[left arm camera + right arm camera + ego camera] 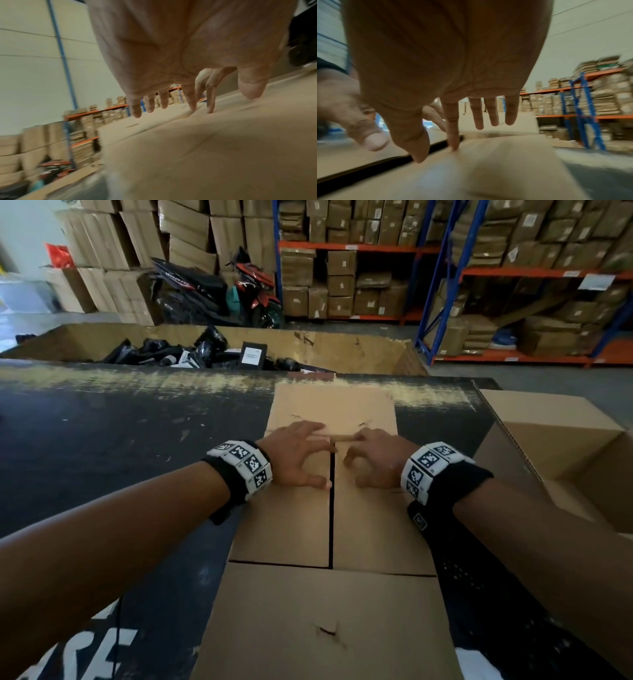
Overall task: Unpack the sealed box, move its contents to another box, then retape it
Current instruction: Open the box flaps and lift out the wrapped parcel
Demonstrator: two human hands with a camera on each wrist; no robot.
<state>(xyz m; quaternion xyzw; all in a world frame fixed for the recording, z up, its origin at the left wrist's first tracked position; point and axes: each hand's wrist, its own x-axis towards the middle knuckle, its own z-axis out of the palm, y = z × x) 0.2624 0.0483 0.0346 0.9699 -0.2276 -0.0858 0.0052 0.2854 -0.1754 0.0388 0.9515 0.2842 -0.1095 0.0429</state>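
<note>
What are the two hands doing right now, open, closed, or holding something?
Left hand: open, fingertips pressing the cardboard box top.
Right hand: open, fingertips on the same box, holding nothing.

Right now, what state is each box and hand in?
Box: flaps folded shut, centre seam untaped.
Left hand: fingers spread, pressing the left flap.
Right hand: fingertips pressing the right flap.
Side box: open.
Big bin: open, holding black packages.

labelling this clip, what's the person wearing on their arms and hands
Both forearms are bare, with no sleeves or gloves. The left hand and right hand each have a black wrist strap carrying a white band of square black-and-white coded markers; the right strap also shows a small white logo.
</note>
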